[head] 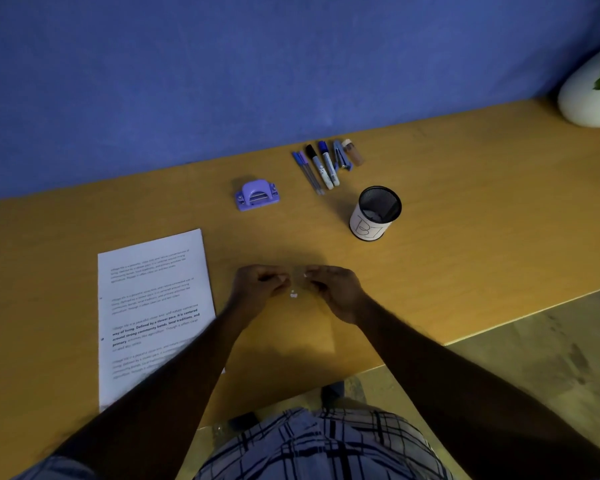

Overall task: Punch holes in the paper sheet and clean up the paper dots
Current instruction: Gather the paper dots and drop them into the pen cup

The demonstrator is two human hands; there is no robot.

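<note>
Blue fabric wall is seen behind an orange-brown desk (430, 202) whose near edge runs diagonally above a mottled floor. On the desk's left part a printed sheet (153, 306) lies flat, its lower portion crossed by the left forearm; several paragraphs are printed on it, and in one of them bold words can be made out, among them "Defined by a slower pace" and "around strong community bonds, local traditions", while the rest is too blurred to be read. Two small dark marks, possibly punched holes, are seen at its left margin. A lilac hole punch (257, 195) stands well beyond the sheet, toward the wall. To its right a row of pens and markers (317, 169) is laid out, with a small stapler (342, 157) and a brown vial (354, 152) beside them. Nearer, a black mesh cup (376, 213) stands upright, wrapped in a white label with large outlined letters that look like "BI". A white pot (586, 95) with green leaves is partly seen at the far right. The left hand (258, 284) and right hand (333, 289) are held close together over the desk, fingers curled and pinched toward each other; what is gripped cannot be told. Between them a few white paper dots (293, 294) lie on the desk.
</note>
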